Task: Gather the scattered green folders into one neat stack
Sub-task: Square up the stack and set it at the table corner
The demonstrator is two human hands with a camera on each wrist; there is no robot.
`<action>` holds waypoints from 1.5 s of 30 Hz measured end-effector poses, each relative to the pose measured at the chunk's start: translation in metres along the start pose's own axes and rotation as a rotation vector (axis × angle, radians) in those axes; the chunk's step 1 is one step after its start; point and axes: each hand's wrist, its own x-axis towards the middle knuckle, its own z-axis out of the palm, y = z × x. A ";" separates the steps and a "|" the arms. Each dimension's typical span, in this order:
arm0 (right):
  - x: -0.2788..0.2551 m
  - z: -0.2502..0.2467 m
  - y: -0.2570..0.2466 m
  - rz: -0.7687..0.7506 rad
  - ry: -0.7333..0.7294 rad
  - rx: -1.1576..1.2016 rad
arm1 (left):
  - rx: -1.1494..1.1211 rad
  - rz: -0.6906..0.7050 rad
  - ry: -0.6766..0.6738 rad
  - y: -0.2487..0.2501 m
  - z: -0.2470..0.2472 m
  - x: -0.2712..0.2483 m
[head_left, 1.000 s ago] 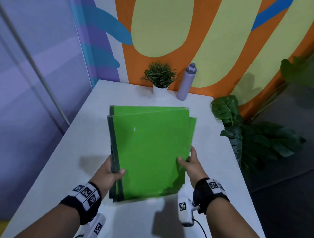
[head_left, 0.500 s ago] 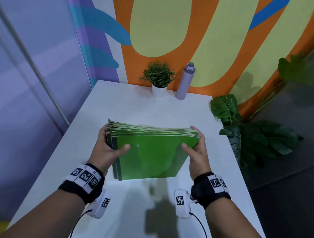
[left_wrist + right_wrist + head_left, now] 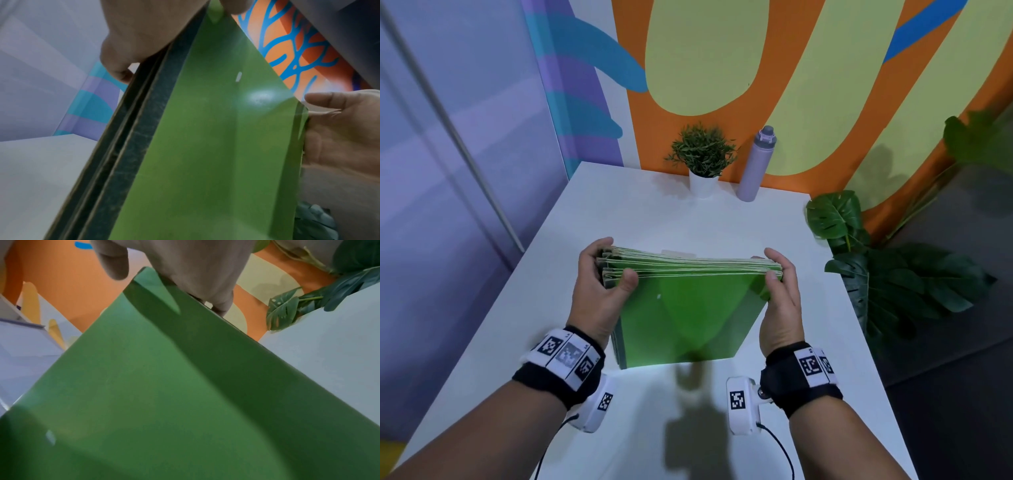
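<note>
Fingers: left hand [image 3: 599,291] and right hand [image 3: 780,301] each curl round one side of the folders [image 3: 688,308].
Folders: green, bunched upright on the table [image 3: 640,212], dark spines leftward, top edges uneven.
Hidden: fingers behind the bundle; folder count unclear.
Pot [image 3: 702,185]: holds a plant [image 3: 702,150], beside a bottle [image 3: 755,164].

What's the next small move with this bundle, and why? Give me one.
Probably tap the green folders on the table to square them. The left hand and right hand grip them upright by the sides, bottom edge at the tabletop, and the top edges look uneven.
</note>
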 end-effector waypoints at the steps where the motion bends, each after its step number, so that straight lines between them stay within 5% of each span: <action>1: 0.001 0.001 0.001 0.009 0.007 0.001 | 0.024 0.003 0.011 0.000 0.002 -0.001; 18: -0.002 0.010 0.019 -0.123 0.045 -0.200 | 0.055 0.024 0.177 0.000 0.013 0.009; 24: -0.001 0.003 0.023 -0.370 -0.048 -0.398 | 0.037 -0.055 0.009 -0.012 0.002 0.005; 31: 0.003 0.006 0.024 -0.377 0.010 -0.480 | 0.102 -0.186 -0.072 -0.019 -0.008 0.000; 36: -0.001 0.002 0.024 -0.153 0.002 -0.304 | 0.037 -0.242 -0.081 -0.017 -0.007 0.003; 41: -0.020 -0.015 0.054 0.166 -0.137 -0.413 | -0.081 -0.256 -0.047 -0.001 -0.019 0.022; 45: -0.019 -0.004 0.056 0.209 -0.026 -0.389 | -0.105 -0.294 0.006 -0.007 -0.023 0.036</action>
